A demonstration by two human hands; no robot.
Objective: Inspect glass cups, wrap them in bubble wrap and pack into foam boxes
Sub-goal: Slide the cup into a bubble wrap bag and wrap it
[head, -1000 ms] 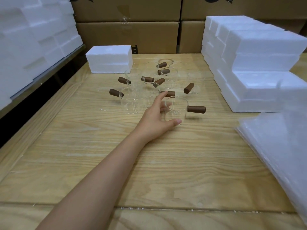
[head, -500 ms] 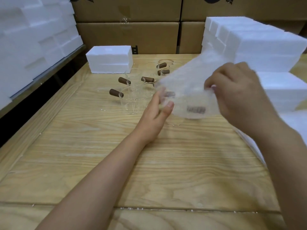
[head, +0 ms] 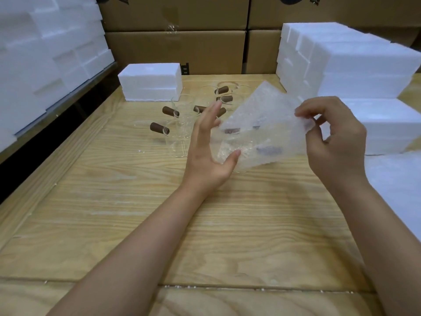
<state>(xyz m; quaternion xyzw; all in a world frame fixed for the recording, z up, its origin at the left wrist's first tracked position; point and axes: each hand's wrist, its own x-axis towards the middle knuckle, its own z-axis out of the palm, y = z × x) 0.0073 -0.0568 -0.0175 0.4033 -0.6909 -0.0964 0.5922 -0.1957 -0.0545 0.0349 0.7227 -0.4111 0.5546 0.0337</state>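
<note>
Bubble wrap pinched in right hand (over glass cups); left hand fingers straight, thumb touching it.

The glass cups are clear and colourless, and their handles are dark brown. The bubble wrap sheet is translucent milky white with a fine bubble pattern; dim brownish smudges show through it, perhaps more such handles. The foam boxes are plain white. The wooden table is pale yellow with darker wavy grain lines. The cardboard cartons are plain tan-brown.
</note>
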